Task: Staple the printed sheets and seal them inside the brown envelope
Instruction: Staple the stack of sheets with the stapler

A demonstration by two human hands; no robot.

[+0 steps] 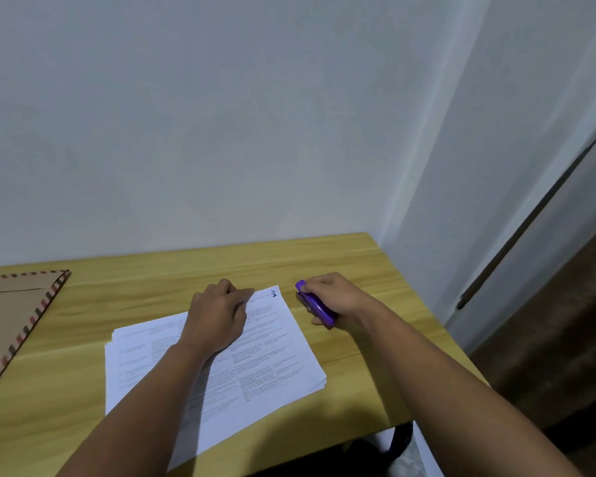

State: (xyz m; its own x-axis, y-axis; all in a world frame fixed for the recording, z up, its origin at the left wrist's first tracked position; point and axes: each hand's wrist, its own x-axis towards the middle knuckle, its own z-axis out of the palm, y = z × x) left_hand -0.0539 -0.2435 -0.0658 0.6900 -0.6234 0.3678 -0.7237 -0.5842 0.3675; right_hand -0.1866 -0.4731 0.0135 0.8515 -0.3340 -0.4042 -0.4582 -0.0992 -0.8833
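A stack of printed white sheets (pixel 255 359) lies slightly fanned in the middle of the wooden table (pixel 341 263). My left hand (pixel 217 315) rests on the stack's upper part, its fingers reaching the far edge of the paper. Just right of the sheets' top right corner, my right hand (pixel 331 296) grips a purple stapler (pixel 319 306) that sits on the table. The brown envelope (pixel 11 315), edged with red and dark stripes, lies at the table's far left, partly out of view.
A pale wall stands right behind the table. The table's right edge runs diagonally past my right forearm, with a dark floor and a dark rod (pixel 530 215) leaning against the wall beyond it.
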